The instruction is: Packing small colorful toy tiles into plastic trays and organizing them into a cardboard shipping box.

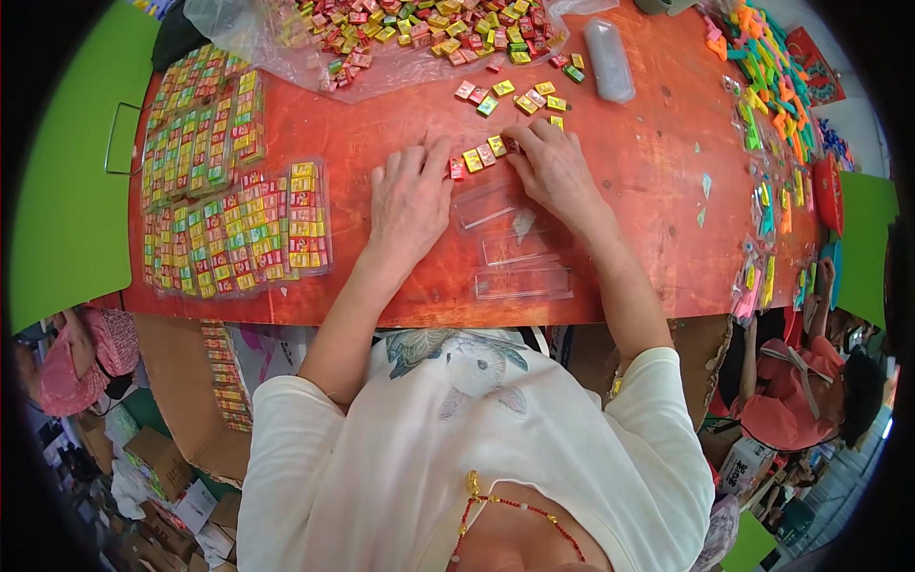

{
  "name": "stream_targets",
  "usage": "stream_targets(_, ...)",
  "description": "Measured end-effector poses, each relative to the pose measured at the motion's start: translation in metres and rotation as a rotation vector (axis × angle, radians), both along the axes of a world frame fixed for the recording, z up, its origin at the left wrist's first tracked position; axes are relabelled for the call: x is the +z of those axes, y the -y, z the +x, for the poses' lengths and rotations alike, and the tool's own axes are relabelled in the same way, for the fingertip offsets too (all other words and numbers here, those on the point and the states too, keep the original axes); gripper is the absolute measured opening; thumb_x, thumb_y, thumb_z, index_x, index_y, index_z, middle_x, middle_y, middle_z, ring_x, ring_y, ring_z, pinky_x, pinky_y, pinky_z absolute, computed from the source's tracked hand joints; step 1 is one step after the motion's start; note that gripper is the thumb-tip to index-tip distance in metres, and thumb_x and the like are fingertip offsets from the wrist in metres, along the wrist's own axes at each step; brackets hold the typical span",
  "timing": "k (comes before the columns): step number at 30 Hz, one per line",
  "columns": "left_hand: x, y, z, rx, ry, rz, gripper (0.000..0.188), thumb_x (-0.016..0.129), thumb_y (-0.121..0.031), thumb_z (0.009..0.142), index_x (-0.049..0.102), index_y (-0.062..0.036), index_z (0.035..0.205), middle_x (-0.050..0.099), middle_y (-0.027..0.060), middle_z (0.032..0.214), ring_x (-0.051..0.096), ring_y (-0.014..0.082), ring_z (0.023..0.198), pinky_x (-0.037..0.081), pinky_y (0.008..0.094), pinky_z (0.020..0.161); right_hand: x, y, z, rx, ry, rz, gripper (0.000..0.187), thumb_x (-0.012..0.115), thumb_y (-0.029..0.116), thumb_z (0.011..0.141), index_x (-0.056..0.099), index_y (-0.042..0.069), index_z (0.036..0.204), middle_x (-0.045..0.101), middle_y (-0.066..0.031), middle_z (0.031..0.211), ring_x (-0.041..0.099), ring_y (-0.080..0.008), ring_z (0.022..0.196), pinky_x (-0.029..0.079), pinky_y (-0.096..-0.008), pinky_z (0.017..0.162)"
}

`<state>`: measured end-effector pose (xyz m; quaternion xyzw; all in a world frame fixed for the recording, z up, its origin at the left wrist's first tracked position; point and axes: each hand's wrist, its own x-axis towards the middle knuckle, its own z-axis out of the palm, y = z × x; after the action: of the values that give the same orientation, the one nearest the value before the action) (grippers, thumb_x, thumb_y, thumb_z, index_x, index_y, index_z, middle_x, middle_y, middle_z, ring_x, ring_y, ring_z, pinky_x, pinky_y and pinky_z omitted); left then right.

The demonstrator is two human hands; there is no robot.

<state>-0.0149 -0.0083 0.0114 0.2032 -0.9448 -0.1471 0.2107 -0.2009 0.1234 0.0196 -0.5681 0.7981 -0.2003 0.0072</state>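
Head view: left hand (410, 195) and right hand (560, 173) flank small boxes (485, 153), 1 partly hidden, grip unclear.

box row (485, 153): between left hand (412, 195), right hand (560, 172) | trays (519, 251): before | box pile (448, 33): behind | filled trays (217, 234): left

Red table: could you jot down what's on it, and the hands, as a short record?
table: red
left hand: at left end of a short row of small boxes
right hand: fingers at that row's right end
nearer the person: clear plastic trays
left side: packed trays
far side: heap of boxes on plastic sheet
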Motion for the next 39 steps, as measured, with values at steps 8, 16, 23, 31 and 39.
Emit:
stream_targets(8,0.022,0.01,0.012,0.001,0.23,0.038,0.051,0.071,-0.017,0.084,0.055,-0.0087,0.132,0.054,0.0128,0.101,0.058,0.0319,0.098,0.047,0.0456,0.08,0.012,-0.002,-0.005,0.032,0.07,0.104,0.043,0.066,0.014,0.087,0.057,0.01,0.128,0.059,-0.0132,0.101,0.059,-0.0317,0.098,0.044,-0.0425,0.082)
stream_targets(16,0.011,0.008,-0.002,-0.064,0.189,0.074,0.041,0.073,-0.022,0.081,0.06,-0.0054,0.117,0.058,0.0153,0.104,0.062,0.0333,0.097,0.05,0.0459,0.078,0.008,-0.001,-0.007,0.022,0.159,0.068,0.043,0.069,0.014,0.084,0.059,0.011,0.126,0.058,-0.013,0.099,0.059,-0.0327,0.096,0.047,-0.0434,0.083)
stream_targets(23,0.007,-0.007,-0.016,-0.018,0.187,0.01,0.037,0.071,-0.025,0.084,0.062,-0.0056,0.114,0.058,0.0158,0.107,0.063,0.0328,0.096,0.053,0.0457,0.076,0.002,-0.001,-0.009,0.058,0.106,0.0,0.039,0.072,0.017,0.082,0.06,0.008,0.119,0.058,-0.0137,0.095,0.061,-0.033,0.091,0.046,-0.0448,0.073)
stream_targets(31,0.009,-0.015,-0.027,0.025,0.116,-0.059,0.043,0.069,-0.032,0.086,0.06,-0.0108,0.123,0.054,0.0137,0.099,0.061,0.0315,0.088,0.051,0.0453,0.07,0.005,-0.001,-0.007,0.038,0.125,0.044,0.044,0.069,0.014,0.083,0.06,0.009,0.125,0.058,-0.0141,0.096,0.06,-0.0327,0.094,0.047,-0.0429,0.08)
stream_targets(39,-0.007,-0.013,-0.044,-0.068,-0.027,-0.156,0.03,0.07,-0.027,0.087,0.066,-0.0139,0.113,0.054,0.0115,0.092,0.062,0.0296,0.079,0.051,0.0426,0.063,0.001,0.003,-0.004,0.075,0.055,-0.012,0.034,0.068,0.013,0.084,0.064,0.006,0.116,0.057,-0.0145,0.089,0.06,-0.0331,0.086,0.047,-0.0428,0.073)
